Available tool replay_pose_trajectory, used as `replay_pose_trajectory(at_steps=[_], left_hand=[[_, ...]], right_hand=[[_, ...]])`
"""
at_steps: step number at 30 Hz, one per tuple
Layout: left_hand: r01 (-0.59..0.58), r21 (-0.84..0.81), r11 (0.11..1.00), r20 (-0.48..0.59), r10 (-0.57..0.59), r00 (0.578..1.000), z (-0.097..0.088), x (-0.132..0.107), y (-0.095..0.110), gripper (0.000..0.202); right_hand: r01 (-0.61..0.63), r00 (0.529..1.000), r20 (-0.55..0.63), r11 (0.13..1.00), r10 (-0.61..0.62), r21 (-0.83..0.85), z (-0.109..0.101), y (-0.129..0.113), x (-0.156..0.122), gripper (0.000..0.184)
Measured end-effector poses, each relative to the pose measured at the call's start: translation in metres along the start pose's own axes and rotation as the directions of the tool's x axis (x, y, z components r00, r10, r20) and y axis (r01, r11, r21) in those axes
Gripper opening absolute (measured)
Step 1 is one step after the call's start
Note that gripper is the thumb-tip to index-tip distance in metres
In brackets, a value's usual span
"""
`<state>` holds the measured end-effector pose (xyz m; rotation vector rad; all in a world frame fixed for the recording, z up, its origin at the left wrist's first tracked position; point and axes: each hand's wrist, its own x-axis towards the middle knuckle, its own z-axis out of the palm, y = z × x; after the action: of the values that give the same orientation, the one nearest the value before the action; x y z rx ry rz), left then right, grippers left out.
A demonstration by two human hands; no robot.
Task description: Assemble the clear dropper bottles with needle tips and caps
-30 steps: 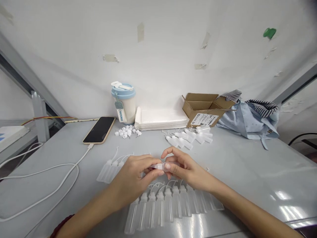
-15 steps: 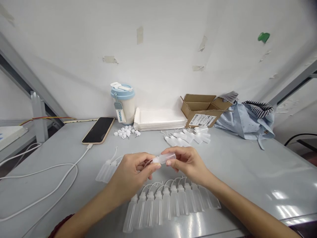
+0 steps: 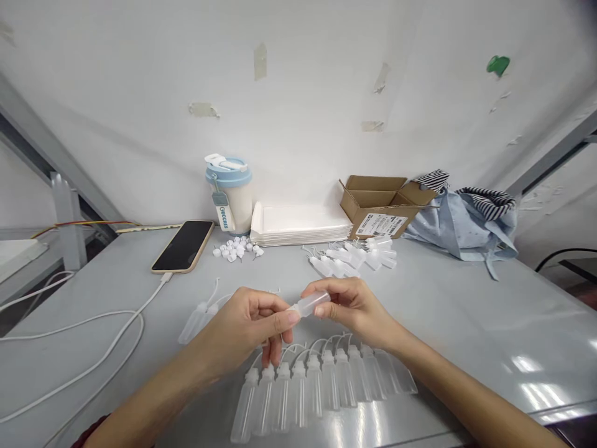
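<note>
A small translucent plastic squeeze bottle [image 3: 311,303] is held between both hands, tilted nearly flat above the table. My right hand [image 3: 351,306] pinches its base end between thumb and fingers. At the neck end, the thumb and fingers of my left hand [image 3: 261,320] close round the cap, which they mostly hide. Below the hands lies a row of several like bottles [image 3: 298,395], each with a thin curved white strap at its neck. A few more bottles [image 3: 198,320] rest by my left wrist, partly covered by it.
Toward the back lie a pile of small white caps [image 3: 237,247], a heap of bottles [image 3: 349,256] and a stack of white trays [image 3: 303,224]. A tumbler [image 3: 237,202], phone [image 3: 184,246], cardboard box [image 3: 380,211] and blue cloth bag [image 3: 459,227] stand around them. A white cable [image 3: 119,339] crosses the left side.
My left hand has shifted its grip at the bottle's neck; its thumb now presses there and its other fingers hang lower. The right hand keeps its hold almost in place.
</note>
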<state>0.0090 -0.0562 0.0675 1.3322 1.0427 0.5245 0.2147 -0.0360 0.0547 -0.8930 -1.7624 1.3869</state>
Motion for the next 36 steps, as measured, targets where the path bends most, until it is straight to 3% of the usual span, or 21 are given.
replay_pose_trajectory(at_steps=[2, 6, 8, 13, 18, 21, 23, 26, 28, 30, 33, 36], left_hand=[[0.007, 0.050, 0.999, -0.038, -0.005, 0.999, 0.004, -0.001, 0.000, 0.029], [-0.056, 0.201, 0.978, -0.202, 0.097, 0.974, 0.012, -0.001, 0.001, 0.021], [-0.064, 0.154, 0.986, -0.180, 0.092, 0.979, 0.011, -0.001, 0.001, 0.023], [0.001, -0.055, 0.998, 0.035, 0.001, 0.999, 0.002, 0.001, -0.001, 0.034], [-0.030, -0.017, 0.999, -0.005, 0.030, 1.000, 0.007, 0.000, -0.003, 0.037], [-0.092, 0.132, 0.987, -0.110, 0.107, 0.988, 0.014, -0.002, -0.006, 0.034], [-0.199, 0.365, 0.910, -0.189, 0.282, 0.941, 0.017, -0.002, -0.011, 0.031], [-0.312, 0.684, 0.660, -0.175, 0.563, 0.808, 0.021, 0.000, -0.018, 0.028], [-0.323, 0.729, 0.603, -0.162, 0.611, 0.775, 0.022, 0.002, -0.020, 0.025], [-0.291, 0.620, 0.729, -0.205, 0.508, 0.836, 0.020, 0.003, -0.017, 0.024], [-0.127, 0.249, 0.960, -0.189, 0.177, 0.966, 0.014, 0.004, -0.008, 0.029], [-0.016, 0.039, 0.999, -0.087, 0.019, 0.996, 0.005, 0.005, -0.001, 0.036]], right_hand=[[-0.028, 1.000, 0.006, 0.999, 0.028, -0.017, 0.000, 0.000, 0.000, 0.018], [-0.125, 0.992, -0.009, 0.992, 0.125, -0.020, 0.000, 0.000, -0.001, 0.025], [-0.140, 0.990, -0.023, 0.990, 0.139, -0.021, 0.000, 0.000, -0.002, 0.027], [-0.077, 0.997, -0.020, 0.997, 0.077, -0.022, 0.000, -0.002, -0.002, 0.025], [-0.075, 0.997, -0.017, 0.992, 0.074, -0.105, 0.001, -0.002, -0.002, 0.025], [-0.125, 0.992, -0.011, 0.989, 0.125, -0.077, 0.002, 0.002, -0.002, 0.029], [-0.159, 0.987, -0.014, 0.987, 0.158, -0.037, 0.002, 0.004, -0.002, 0.032], [-0.187, 0.982, -0.034, 0.982, 0.187, -0.009, 0.003, 0.007, 0.000, 0.035], [-0.208, 0.978, -0.035, 0.978, 0.208, 0.005, 0.003, 0.006, 0.000, 0.037], [-0.209, 0.978, -0.026, 0.978, 0.209, 0.018, 0.003, 0.004, 0.000, 0.038], [-0.142, 0.990, -0.023, 0.990, 0.141, -0.005, 0.003, 0.000, -0.001, 0.033], [-0.082, 0.997, -0.015, 0.992, 0.081, -0.092, 0.002, -0.004, -0.002, 0.027]])
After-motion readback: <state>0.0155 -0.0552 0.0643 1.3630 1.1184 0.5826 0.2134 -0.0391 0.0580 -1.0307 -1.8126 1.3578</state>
